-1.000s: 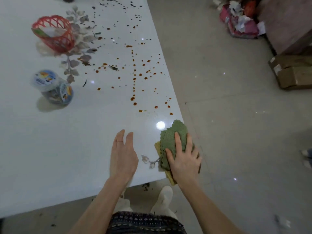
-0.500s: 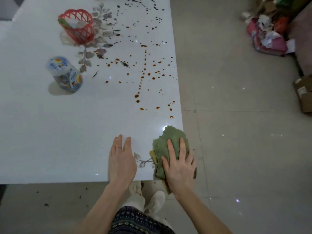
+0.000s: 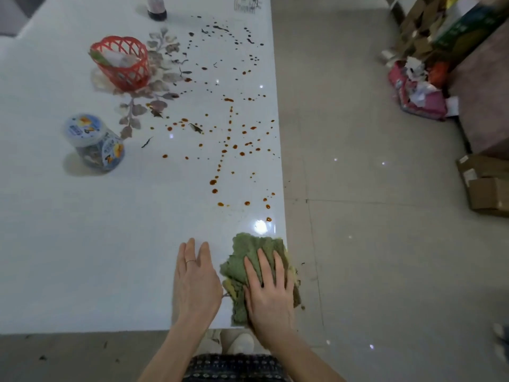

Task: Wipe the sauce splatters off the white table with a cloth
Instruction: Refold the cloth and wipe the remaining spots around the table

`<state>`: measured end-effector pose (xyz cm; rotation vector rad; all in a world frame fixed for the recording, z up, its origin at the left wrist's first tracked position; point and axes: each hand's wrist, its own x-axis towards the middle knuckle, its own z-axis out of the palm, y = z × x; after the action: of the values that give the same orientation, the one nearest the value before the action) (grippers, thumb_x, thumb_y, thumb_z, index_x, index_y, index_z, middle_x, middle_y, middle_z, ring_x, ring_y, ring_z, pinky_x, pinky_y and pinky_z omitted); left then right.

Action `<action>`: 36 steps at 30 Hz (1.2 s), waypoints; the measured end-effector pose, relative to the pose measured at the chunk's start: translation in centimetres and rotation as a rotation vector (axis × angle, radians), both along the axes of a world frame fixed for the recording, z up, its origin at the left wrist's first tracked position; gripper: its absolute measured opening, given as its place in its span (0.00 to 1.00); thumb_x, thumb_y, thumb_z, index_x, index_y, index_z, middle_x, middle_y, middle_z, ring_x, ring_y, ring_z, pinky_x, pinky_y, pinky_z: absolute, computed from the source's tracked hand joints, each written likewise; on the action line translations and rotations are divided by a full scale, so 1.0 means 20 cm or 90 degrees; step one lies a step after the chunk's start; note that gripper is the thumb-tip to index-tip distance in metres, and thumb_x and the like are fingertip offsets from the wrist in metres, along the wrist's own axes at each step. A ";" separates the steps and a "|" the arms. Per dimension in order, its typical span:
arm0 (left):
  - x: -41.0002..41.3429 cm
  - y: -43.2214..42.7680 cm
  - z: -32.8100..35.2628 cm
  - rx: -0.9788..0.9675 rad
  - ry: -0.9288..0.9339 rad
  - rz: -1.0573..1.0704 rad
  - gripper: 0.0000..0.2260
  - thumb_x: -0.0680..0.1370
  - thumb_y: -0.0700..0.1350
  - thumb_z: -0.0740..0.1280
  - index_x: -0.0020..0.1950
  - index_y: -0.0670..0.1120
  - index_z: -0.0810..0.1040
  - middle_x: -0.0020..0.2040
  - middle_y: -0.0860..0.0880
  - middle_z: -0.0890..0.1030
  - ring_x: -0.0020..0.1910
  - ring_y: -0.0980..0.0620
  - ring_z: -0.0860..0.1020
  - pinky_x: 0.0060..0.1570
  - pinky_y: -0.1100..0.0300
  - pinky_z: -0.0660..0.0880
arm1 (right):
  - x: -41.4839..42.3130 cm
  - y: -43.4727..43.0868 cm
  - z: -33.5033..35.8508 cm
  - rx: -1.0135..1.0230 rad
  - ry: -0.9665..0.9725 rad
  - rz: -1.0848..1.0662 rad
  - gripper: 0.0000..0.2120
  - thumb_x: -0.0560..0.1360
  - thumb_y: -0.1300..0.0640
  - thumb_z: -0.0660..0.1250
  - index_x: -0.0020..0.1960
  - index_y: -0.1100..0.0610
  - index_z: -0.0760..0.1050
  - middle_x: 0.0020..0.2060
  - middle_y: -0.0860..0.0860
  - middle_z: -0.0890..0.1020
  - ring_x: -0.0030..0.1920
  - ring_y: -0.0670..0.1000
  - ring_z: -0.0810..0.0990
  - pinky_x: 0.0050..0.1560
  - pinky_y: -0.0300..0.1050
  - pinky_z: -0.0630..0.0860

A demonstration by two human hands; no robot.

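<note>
A crumpled green cloth (image 3: pixel 249 253) with a yellow underside lies at the near right corner of the white table (image 3: pixel 82 257). My right hand (image 3: pixel 270 293) presses flat on top of it, fingers spread. My left hand (image 3: pixel 195 282) rests flat on the tabletop just left of the cloth, holding nothing. Orange-brown sauce splatters (image 3: pixel 228 150) dot the table beyond the cloth, along the right edge, with darker specks (image 3: pixel 220 31) farther back.
A red mesh basket (image 3: pixel 121 62) and a blue-lidded jar (image 3: pixel 92 142) stand on the left of the splatters. A dark-based bottle (image 3: pixel 156 8) is at the far edge. Cardboard boxes (image 3: pixel 484 186) and a pink bag (image 3: pixel 418 92) lie on the tiled floor to the right.
The view has swung so the table looks squarer. Both hands stay near the corner; the right hand has slid slightly over the cloth, which looks more spread out.
</note>
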<state>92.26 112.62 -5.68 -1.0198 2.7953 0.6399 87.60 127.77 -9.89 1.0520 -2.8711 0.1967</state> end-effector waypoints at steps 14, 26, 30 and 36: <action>-0.07 0.02 -0.02 0.049 0.064 0.166 0.26 0.76 0.33 0.59 0.73 0.40 0.59 0.75 0.43 0.58 0.74 0.46 0.53 0.70 0.48 0.60 | -0.43 0.03 0.00 -0.074 -0.122 0.454 0.17 0.84 0.48 0.52 0.69 0.45 0.72 0.73 0.49 0.71 0.75 0.58 0.65 0.73 0.63 0.61; -0.14 0.07 -0.08 0.034 0.118 0.252 0.25 0.74 0.28 0.57 0.71 0.38 0.64 0.73 0.43 0.61 0.69 0.44 0.64 0.66 0.51 0.64 | -0.56 -0.01 0.04 -0.040 -0.134 0.470 0.27 0.75 0.30 0.58 0.69 0.42 0.72 0.75 0.49 0.68 0.77 0.62 0.57 0.73 0.68 0.49; -0.13 0.05 -0.08 0.018 0.133 0.255 0.25 0.73 0.26 0.56 0.70 0.38 0.66 0.72 0.42 0.64 0.69 0.43 0.65 0.66 0.53 0.64 | -0.76 -0.05 0.01 -0.061 -0.088 0.565 0.23 0.78 0.35 0.59 0.70 0.42 0.72 0.74 0.48 0.70 0.76 0.60 0.62 0.72 0.68 0.58; -0.11 0.05 -0.10 0.009 0.137 0.261 0.28 0.72 0.26 0.54 0.72 0.40 0.63 0.73 0.45 0.61 0.71 0.47 0.62 0.68 0.55 0.63 | -0.88 -0.11 -0.02 -0.098 -0.094 0.418 0.21 0.78 0.43 0.59 0.69 0.46 0.75 0.72 0.50 0.73 0.75 0.59 0.65 0.72 0.67 0.60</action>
<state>90.08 113.56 -7.64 -1.6327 2.7655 0.8552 70.06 125.62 -10.26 1.9706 -2.4550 0.5372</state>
